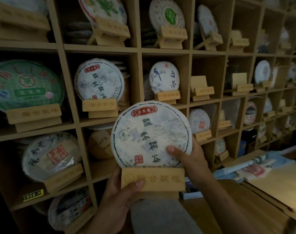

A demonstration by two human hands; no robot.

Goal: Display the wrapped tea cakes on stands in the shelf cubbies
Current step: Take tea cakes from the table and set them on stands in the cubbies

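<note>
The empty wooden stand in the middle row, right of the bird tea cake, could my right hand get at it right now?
Probably not as things stand. The right hand is busy gripping the held tea cake. The empty stand itself sits unobstructed at its cubby's open front, so the way is free once the hand lets go.
</note>
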